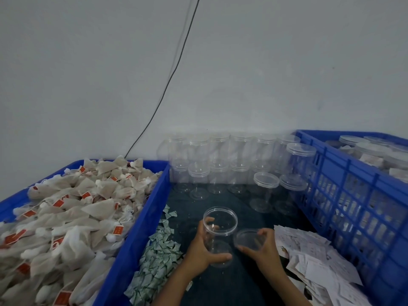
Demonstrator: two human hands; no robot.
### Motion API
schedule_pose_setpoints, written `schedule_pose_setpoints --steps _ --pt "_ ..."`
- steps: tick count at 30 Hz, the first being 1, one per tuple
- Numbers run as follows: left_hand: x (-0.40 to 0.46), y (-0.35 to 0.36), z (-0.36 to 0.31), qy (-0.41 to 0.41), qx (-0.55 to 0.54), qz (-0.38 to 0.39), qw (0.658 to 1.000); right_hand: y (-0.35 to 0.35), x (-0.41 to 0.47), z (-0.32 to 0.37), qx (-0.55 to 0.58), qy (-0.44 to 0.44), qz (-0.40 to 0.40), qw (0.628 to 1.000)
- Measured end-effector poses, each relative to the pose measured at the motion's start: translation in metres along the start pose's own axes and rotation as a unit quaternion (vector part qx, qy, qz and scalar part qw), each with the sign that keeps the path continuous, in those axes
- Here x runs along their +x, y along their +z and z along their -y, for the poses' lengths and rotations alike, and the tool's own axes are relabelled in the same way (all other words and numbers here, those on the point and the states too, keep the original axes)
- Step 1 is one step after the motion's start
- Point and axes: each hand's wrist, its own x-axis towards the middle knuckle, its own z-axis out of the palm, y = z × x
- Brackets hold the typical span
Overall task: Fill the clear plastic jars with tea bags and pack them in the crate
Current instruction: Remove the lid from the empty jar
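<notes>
A clear plastic jar [220,226] stands open and empty on the dark mat, and my left hand [204,247] grips its side. Just right of it, my right hand [261,247] holds the jar's clear lid [248,238] by its rim, off the jar. On the left, a blue tray [141,215] is heaped with tea bags [72,208] bearing red tags. The blue crate [344,184] on the right holds several filled, lidded jars [375,155].
Several empty lidded jars [223,164] are stacked along the wall behind the mat. Small green-white packets [157,259] lie beside the tray. White paper slips [313,261] are piled next to the crate. A black cable [167,85] hangs down the wall.
</notes>
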Motion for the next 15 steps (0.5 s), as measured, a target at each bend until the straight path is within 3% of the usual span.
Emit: schedule_pose_setpoints --steps 3,8,10,15 --pt "-0.001 -0.001 -0.003 -0.011 0.009 0.004 1.000 0.003 -0.002 0.006 -0.085 -0.025 0.010 0.996" --pt "-0.006 -0.005 -0.014 -0.050 0.031 0.032 0.998 0.001 0.010 0.032 -0.260 0.024 0.073 0.962" --pt "-0.005 -0.010 -0.017 -0.066 0.045 0.071 0.994 0.002 0.014 0.049 -0.249 -0.018 0.047 0.967" --pt "-0.002 -0.031 -0.045 -0.099 0.108 0.142 0.979 0.013 0.015 0.107 -0.081 -0.123 -0.015 0.989"
